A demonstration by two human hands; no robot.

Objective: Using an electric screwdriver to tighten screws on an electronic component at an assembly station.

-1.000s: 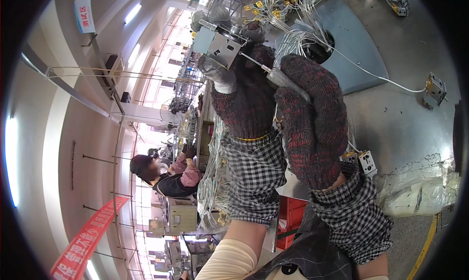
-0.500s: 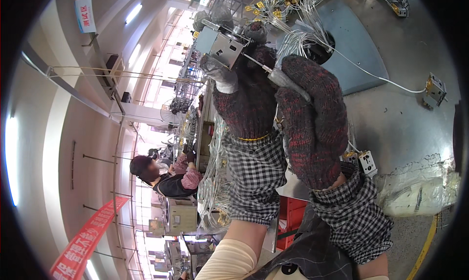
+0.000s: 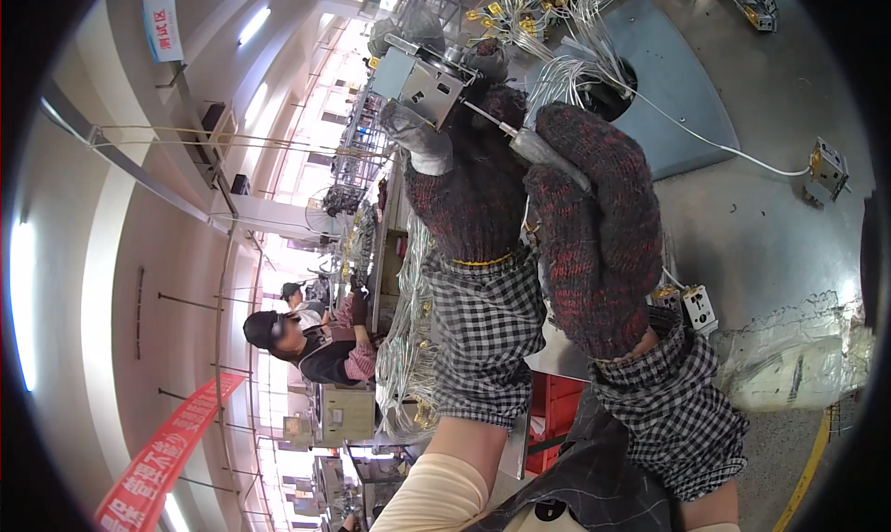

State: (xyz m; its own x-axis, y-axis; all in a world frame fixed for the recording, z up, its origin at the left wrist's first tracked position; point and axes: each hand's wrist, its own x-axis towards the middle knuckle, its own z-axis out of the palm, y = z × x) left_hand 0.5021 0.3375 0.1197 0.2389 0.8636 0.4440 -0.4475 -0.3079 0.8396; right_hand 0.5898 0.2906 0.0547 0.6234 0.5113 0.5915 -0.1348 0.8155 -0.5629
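Left hand [image 3: 464, 175] clamps a metal bracket [image 3: 429, 85]; right hand [image 3: 594, 226] grips a screwdriver [image 3: 534, 144], tip at the bracket, above the table [image 3: 770, 226].

Right of the hands, a loose metal switch box [image 3: 827, 168] lies on the grey surface [image 3: 770, 244]; crumpled clear plastic [image 3: 798, 356] sits lower right; a seated co-worker [image 3: 306, 342] works far left.

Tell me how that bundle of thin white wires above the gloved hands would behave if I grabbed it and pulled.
The white wire bundle would probably be floppy: its strands curve and sag loosely over the grey table. It looks light, being thin wire. It may snag rather than slide freely, since many strands end in yellow connectors and cross each other in a tangle.
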